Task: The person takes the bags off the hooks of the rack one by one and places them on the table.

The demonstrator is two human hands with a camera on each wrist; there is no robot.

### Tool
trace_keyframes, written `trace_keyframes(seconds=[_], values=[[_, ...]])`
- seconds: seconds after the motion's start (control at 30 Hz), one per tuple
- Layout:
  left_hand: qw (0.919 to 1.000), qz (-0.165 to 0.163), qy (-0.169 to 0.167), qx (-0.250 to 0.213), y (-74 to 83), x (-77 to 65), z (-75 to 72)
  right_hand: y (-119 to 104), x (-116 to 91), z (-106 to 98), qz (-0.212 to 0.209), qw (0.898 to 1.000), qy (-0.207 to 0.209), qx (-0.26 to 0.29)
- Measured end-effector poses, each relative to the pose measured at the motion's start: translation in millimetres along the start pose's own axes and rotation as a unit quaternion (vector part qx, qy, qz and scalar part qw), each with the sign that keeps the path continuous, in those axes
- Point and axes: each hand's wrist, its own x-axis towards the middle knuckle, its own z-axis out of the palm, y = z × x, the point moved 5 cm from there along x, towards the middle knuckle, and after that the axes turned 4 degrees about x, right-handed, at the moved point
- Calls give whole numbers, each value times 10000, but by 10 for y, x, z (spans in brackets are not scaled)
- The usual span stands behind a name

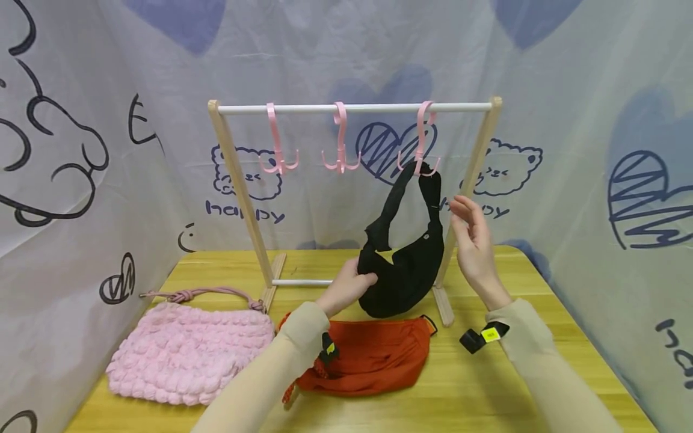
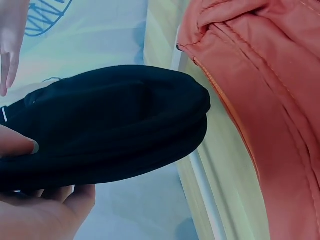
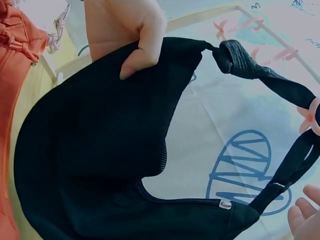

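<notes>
A black shoulder bag (image 1: pixel 403 279) hangs by its knotted strap (image 1: pixel 397 195) from the rightmost pink hook (image 1: pixel 421 141) on the rack. My left hand (image 1: pixel 349 285) grips the bag's left side, thumb on the front face and fingers behind it, as the left wrist view shows. The bag's zipper and metal pull (image 3: pixel 225 204) show in the right wrist view. To the right of the strap, my right hand (image 1: pixel 476 243) is raised with its fingers relaxed, apart from the bag and holding nothing.
Two more pink hooks, one at left (image 1: pixel 275 141) and one in the middle (image 1: pixel 341 141), hang on the rack's white top bar (image 1: pixel 243 110). A red-orange bag (image 1: pixel 373 361) lies in front of the rack. Left of it is a puffy pink bag (image 1: pixel 189 355) on the wooden table (image 1: pixel 487 385).
</notes>
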Motion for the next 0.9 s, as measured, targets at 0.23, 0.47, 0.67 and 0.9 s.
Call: trace_keyframes(seconds=[0.23,0.47,0.67,0.9], values=[[9993,-301,-155,-170,-17,60,-55,-26,203,56,-129,9999,-106,-23],[9983,-498,-289,15,-32,96,-129,-131,407,144,-132,9993,-356,-37],[9978,-546,-353,128,-48,103,-150,-181,549,223,-119,9992,-387,11],[9978,-544,-320,224,-48,134,-156,-187,663,278,-82,9992,-308,231]])
